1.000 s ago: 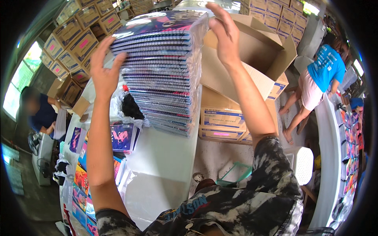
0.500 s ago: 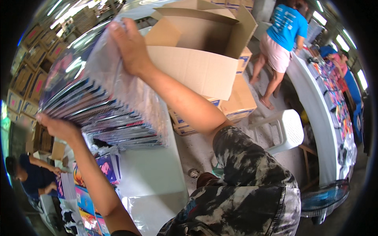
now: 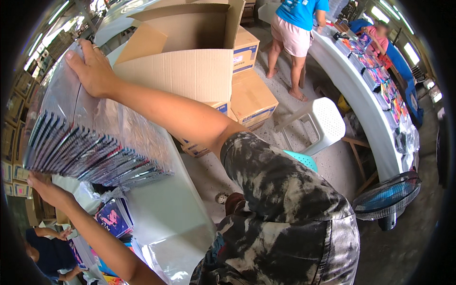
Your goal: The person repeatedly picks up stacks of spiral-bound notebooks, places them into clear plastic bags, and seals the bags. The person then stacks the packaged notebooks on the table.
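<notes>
A long row of plastic-wrapped notebooks [image 3: 95, 147], their bound edges lined up side by side, leans over the left part of the table. My right hand [image 3: 92, 69], with a ring on one finger, grips the far upper side of the row through the clear wrap. At the lower left corner, my left hand [image 3: 50, 190] is pressed against the row, its fingertips partly hidden behind it. Just right of the row stands an open cardboard box [image 3: 180, 71] with its flaps up; its inside is in shadow.
Below the row, the pale table [image 3: 166, 204] carries loose notebooks [image 3: 114, 218]. Closed cartons [image 3: 254, 97] stand beside the box. A white stool [image 3: 327, 121] and a fan [image 3: 387, 199] are to the right. One person [image 3: 294, 38] stands at another long table; another person [image 3: 52, 251] works at lower left.
My view has swung, so the box, stool and people sit differently in the picture. The notebooks and both my hands now appear further left, with both hands still on the row.
</notes>
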Demonstrator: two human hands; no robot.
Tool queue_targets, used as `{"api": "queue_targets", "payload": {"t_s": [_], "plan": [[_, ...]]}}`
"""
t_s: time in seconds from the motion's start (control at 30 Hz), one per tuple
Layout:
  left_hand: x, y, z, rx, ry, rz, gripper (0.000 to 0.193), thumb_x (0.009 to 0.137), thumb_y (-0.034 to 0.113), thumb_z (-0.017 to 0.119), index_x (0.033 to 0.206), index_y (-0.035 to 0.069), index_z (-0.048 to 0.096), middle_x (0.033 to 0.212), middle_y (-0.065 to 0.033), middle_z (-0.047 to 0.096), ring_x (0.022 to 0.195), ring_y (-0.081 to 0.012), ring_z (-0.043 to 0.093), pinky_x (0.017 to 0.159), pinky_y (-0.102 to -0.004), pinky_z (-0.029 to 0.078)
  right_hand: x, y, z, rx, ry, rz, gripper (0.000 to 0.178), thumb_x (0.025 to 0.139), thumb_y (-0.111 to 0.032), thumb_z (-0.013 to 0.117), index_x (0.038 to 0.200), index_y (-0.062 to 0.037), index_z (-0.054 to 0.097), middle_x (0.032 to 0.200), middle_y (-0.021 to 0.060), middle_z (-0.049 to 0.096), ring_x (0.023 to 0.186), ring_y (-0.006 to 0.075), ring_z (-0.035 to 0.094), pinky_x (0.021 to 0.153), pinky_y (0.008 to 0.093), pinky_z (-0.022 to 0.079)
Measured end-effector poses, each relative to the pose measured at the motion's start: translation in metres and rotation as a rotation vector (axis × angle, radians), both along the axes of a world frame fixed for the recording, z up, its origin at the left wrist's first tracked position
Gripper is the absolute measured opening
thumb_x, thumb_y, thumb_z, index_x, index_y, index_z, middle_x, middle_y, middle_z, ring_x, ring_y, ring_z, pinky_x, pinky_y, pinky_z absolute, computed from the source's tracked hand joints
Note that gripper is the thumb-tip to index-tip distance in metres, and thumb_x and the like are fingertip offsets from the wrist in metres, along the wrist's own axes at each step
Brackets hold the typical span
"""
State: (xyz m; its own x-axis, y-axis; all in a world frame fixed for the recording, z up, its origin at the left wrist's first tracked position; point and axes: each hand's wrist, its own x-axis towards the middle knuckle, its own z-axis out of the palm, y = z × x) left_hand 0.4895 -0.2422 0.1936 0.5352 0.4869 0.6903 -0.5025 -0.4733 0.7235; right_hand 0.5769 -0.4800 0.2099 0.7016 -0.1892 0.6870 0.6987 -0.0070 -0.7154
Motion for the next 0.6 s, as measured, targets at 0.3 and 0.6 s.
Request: {"api": "queue_targets", "payload": {"t_s": [0.3, 0.6], "plan": [[-0.161, 0.052, -0.163, -0.088, 0.385, 0.250, 0.059, 0.098, 0.039, 0.029, 0.128, -0.009, 0.041, 0.130, -0.0209, 0.046, 0.122, -0.0291, 0.043, 0.106, -0.0393, 0.026, 0.021, -0.005, -0.015, -0.165, 0.018, -0.111, 0.062, 0.088, -0.049, 0.041, 0.136, -0.0108, 0.034, 0.141, 0.0270, 0.023, 0.131, 0.0406, 0.019, 0.105, 0.0530, 0.012], [-0.398, 0.019, -0.287, -0.106, 0.843, 0.810, 0.039, 0.089, 0.027, 0.053, 0.113, -0.004, 0.055, 0.113, -0.0217, 0.056, 0.108, -0.0354, 0.050, 0.096, -0.0423, 0.036, 0.093, -0.042, -0.044, -0.414, -0.231, -0.397, 0.046, 0.096, -0.031, 0.030, 0.125, 0.0000, 0.047, 0.117, 0.0210, 0.053, 0.111, 0.0320, 0.047, 0.097, 0.0415, 0.033]]}}
